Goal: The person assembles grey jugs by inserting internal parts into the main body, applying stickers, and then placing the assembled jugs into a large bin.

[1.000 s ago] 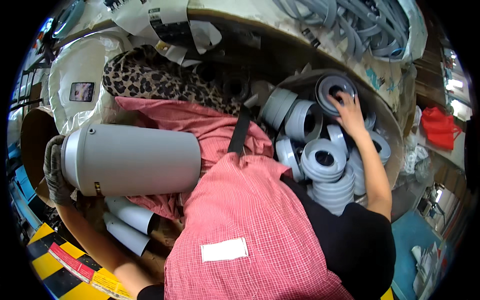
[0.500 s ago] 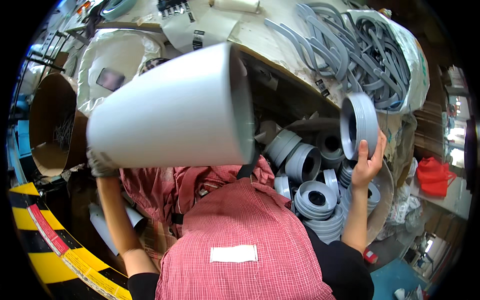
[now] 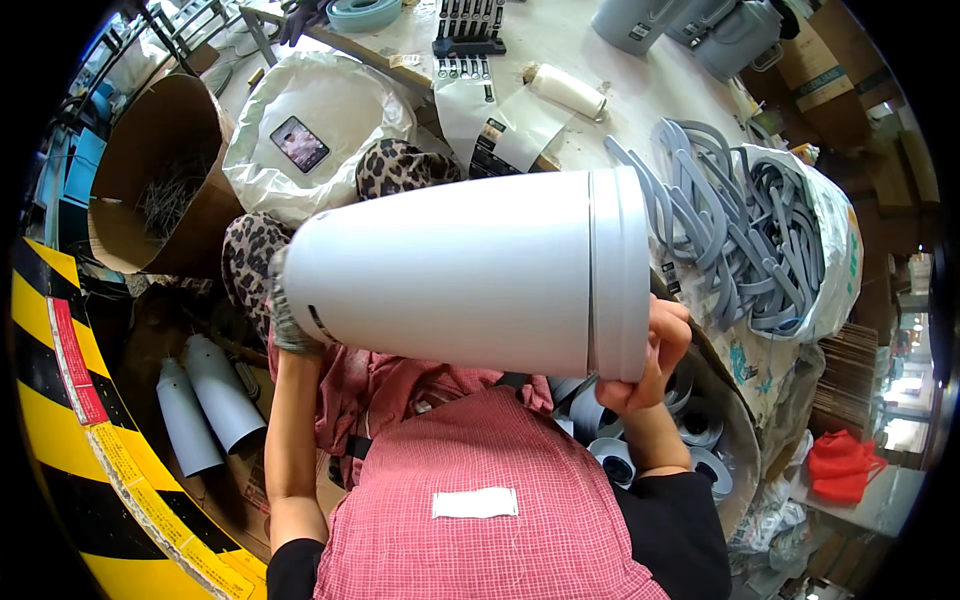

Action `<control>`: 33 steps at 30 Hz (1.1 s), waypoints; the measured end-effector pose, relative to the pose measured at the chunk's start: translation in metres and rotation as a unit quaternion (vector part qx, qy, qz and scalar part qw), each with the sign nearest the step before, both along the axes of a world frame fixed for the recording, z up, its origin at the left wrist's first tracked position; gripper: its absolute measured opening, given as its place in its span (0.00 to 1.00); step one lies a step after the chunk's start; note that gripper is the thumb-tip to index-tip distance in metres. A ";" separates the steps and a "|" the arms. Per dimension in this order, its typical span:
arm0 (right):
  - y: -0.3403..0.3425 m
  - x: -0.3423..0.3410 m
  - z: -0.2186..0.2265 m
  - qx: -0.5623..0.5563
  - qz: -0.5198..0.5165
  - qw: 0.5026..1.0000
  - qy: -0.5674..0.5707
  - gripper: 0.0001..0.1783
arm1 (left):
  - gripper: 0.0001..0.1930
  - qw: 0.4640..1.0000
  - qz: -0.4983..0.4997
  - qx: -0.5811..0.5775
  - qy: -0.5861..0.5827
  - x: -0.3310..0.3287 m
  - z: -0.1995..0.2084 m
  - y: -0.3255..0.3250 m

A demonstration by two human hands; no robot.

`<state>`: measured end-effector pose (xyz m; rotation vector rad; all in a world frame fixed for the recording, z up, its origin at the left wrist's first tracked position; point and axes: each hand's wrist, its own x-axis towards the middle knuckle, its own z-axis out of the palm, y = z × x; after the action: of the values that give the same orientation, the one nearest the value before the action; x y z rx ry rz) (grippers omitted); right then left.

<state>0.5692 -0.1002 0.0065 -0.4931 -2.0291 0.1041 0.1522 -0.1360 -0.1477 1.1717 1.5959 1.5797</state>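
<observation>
A large, light-grey tapered plastic bucket [image 3: 450, 275] lies sideways across my front, its wide end to the right. My left hand [image 3: 288, 315], in a greyish glove, grips its narrow end; the bucket hides part of those fingers. At the wide end, a grey plastic ring-shaped lid [image 3: 622, 275] sits against the rim, with a thin seam between them. My bare right hand [image 3: 655, 360] is closed round the lid's lower right edge. Below that hand, more grey ring-shaped lids [image 3: 612, 460] are heaped in a large container [image 3: 740, 425].
Grey strap-like handles [image 3: 790, 240] spill from a white sack on the table [image 3: 660, 95]. A phone [image 3: 299, 144] lies on a white plastic-covered container. An open brown carton [image 3: 115, 230] stands left, near a striped yellow-black barrier [image 3: 45, 430]. Grey tapered pieces [image 3: 225, 395] lie below.
My right hand has brought the lid leftward to the bucket's wide end. The bucket's wide end has swung right, and the view has shifted to show more of the table.
</observation>
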 end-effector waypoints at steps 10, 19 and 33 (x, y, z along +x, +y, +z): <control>0.084 -0.040 -0.044 -0.148 0.102 0.955 0.238 0.52 | 0.14 0.748 -0.006 -0.042 0.663 -0.033 0.131 -0.006; 0.088 0.053 0.022 -0.138 -0.049 0.979 -0.140 0.23 | 0.19 0.990 0.064 0.122 -0.044 -0.093 0.080 -0.031; 0.192 0.216 0.049 0.030 -0.135 0.801 -0.583 0.23 | 0.29 0.982 0.116 -0.047 -0.143 -0.136 0.112 -0.071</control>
<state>0.7851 0.0921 0.0550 -0.9466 -3.0990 -0.5847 0.0159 -0.2075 -0.0355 0.6907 1.6364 1.7091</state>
